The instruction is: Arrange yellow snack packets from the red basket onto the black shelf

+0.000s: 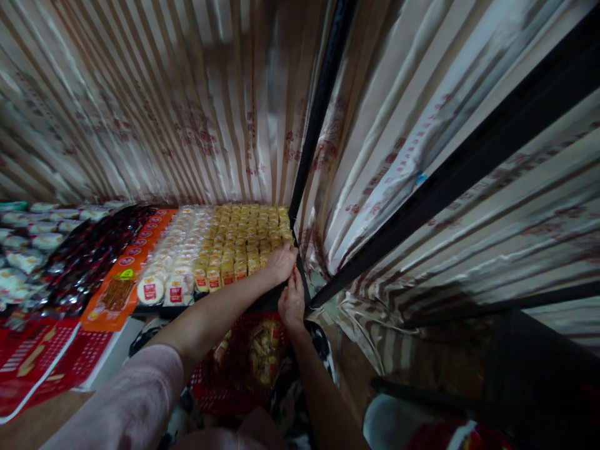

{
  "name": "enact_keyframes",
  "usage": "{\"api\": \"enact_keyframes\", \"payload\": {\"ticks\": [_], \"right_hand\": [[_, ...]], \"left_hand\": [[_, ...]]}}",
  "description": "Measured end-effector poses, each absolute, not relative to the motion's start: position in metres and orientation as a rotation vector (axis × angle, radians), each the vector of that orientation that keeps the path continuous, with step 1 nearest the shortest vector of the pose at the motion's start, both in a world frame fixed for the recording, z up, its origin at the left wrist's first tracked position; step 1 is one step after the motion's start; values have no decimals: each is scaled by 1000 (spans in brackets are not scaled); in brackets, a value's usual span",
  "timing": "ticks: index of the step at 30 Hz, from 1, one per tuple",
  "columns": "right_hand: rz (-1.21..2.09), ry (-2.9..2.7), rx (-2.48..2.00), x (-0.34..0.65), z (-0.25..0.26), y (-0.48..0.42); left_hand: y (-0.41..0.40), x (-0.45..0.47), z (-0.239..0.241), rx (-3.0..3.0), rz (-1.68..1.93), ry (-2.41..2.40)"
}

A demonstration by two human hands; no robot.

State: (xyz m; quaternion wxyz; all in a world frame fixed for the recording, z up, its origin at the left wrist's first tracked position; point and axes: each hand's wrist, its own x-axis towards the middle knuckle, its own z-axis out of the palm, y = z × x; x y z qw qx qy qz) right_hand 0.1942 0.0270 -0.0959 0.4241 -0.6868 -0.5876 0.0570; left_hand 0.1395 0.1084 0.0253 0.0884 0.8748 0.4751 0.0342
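My left hand (pixel 282 261) reaches to the right end of a block of yellow snack packets (pixel 241 240), its fingers curled down at the shelf edge. Just in front of it, my right hand (pixel 291 301) is closed with its fingertips pointing up, close against the left. What the fingers of both hands hold, if anything, is too dark and small to make out. The yellow packets stand in tight rows with red labels at the front. Beside them on the left are rows of clear-wrapped round white crackers (pixel 150 290).
An orange snack package (pixel 115 294), dark wrapped packets (pixel 89 256) and white packets (pixel 28 262) lie further left. Below my arms is a red basket (pixel 210 397) with a bag of yellow packets (pixel 265 350). A black post (pixel 323 106) and printed curtains (pixel 225 112) stand behind.
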Motion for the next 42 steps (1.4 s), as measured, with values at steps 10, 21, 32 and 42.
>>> {"api": "enact_keyframes", "payload": {"ticks": [10, 21, 32, 42], "right_hand": [[153, -1423, -1747, 192, -89, 27], [149, -1417, -1764, 195, -90, 27], [156, -1381, -1645, 197, -80, 19], [799, -1394, -1555, 142, -99, -60]], "left_hand": [[110, 144, 27, 2709, -12, 1413], [104, 147, 32, 2749, -10, 1452], [89, 134, 43, 2635, 161, 1432], [-23, 22, -39, 2070, 570, 1419]]}}
